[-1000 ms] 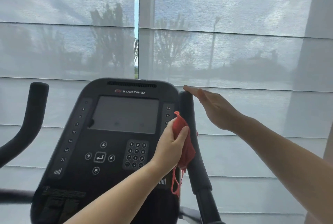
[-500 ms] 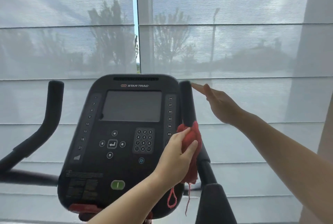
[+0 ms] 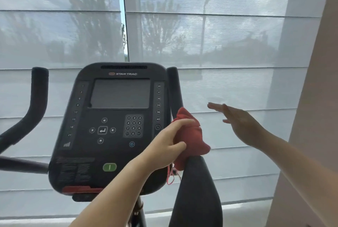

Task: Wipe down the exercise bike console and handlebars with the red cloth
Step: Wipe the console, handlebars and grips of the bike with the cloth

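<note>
The black exercise bike console (image 3: 113,128) with a grey screen and keypad fills the middle. A black right handlebar (image 3: 174,87) rises beside its right edge and widens lower down. My left hand (image 3: 164,146) grips the red cloth (image 3: 190,139), which is wrapped around that right handlebar at mid height; loose red threads hang below. My right hand (image 3: 239,124) hovers to the right of the bar, fingers spread, touching nothing. The black left handlebar (image 3: 36,97) curves up at the far left.
Grey translucent roller blinds (image 3: 228,44) cover the windows close behind the bike. A beige wall or column edge (image 3: 314,117) stands at the right. The console's post (image 3: 140,210) drops out of view at the bottom.
My right hand has left the top of the right handlebar and dropped away to the right. My left hand has slid the red cloth down the bar.
</note>
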`<state>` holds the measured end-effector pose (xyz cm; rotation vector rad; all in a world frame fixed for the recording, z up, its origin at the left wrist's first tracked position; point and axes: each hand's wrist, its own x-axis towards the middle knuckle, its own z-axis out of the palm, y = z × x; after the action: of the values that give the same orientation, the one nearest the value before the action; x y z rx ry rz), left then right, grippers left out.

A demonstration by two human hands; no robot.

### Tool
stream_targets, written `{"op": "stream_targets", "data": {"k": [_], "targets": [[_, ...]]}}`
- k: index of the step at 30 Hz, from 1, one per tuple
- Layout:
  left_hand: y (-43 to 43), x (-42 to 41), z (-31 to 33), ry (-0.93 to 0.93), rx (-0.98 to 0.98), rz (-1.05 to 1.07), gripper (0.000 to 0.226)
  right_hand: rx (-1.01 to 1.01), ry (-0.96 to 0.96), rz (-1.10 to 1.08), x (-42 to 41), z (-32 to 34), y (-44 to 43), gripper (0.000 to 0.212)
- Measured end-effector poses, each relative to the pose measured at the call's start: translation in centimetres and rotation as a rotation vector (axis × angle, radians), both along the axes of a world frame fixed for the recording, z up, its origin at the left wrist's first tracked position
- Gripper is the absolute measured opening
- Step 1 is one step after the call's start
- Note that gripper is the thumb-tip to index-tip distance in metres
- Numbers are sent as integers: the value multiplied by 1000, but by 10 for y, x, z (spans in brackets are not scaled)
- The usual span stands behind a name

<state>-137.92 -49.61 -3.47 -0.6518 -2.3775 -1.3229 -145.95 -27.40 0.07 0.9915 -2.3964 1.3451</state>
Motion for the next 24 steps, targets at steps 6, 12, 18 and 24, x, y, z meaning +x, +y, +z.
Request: {"op": "stream_targets", "data": {"k": [6, 12, 18, 24], "targets": [[0, -4, -11, 223, 4, 369, 45, 37, 83, 56, 24, -5, -17, 27], [-9, -1, -4, 2, 118, 145, 48, 55, 88, 98, 31, -7, -39, 32], [-25, -5, -4, 38, 153, 261, 50, 206, 157, 24, 38, -26, -58, 51], [-44, -13, -9, 25, 1, 410, 38, 134, 282, -49, 49, -36, -54, 20]]}}
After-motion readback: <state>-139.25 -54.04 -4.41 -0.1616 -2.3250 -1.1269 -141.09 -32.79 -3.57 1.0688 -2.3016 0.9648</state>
